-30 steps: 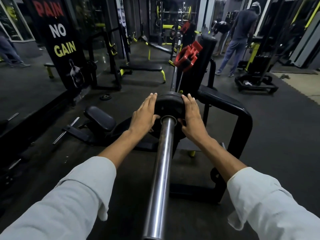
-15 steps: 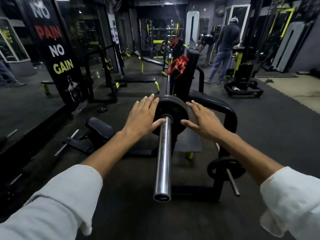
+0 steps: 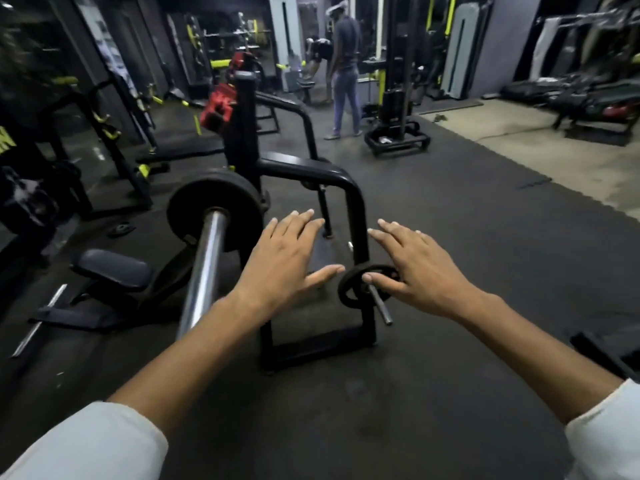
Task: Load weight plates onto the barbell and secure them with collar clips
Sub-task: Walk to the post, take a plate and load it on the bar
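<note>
Hovering palms-down, our left fingers (image 3: 300, 224) and right fingers (image 3: 393, 231) are straight and fanned apart, gripping nothing. The left hand (image 3: 282, 266) hangs just right of the bar. The right hand (image 3: 420, 270) hangs over a small black iron plate (image 3: 350, 287) stored on a short peg, its thumb in front of that plate; we cannot tell whether it touches. We judge the hands are open like this because they are between grips, perhaps about to take that small plate.

Outward from the hands, the round black weight plate (image 3: 214, 211) sits on the chromed steel barbell (image 3: 204, 278), well along the sleeve and close to the black tubular rack (image 3: 346, 188), its flat face turned toward us. The bar's long axis runs from low near our left forearm up and away toward the rack; its near end is hidden behind that forearm. Bare sleeve shows in front of the plate, with no collar on it. Blurred red collar clips (image 3: 219, 106) hang on the rack upright beyond, within reach for later.
</note>
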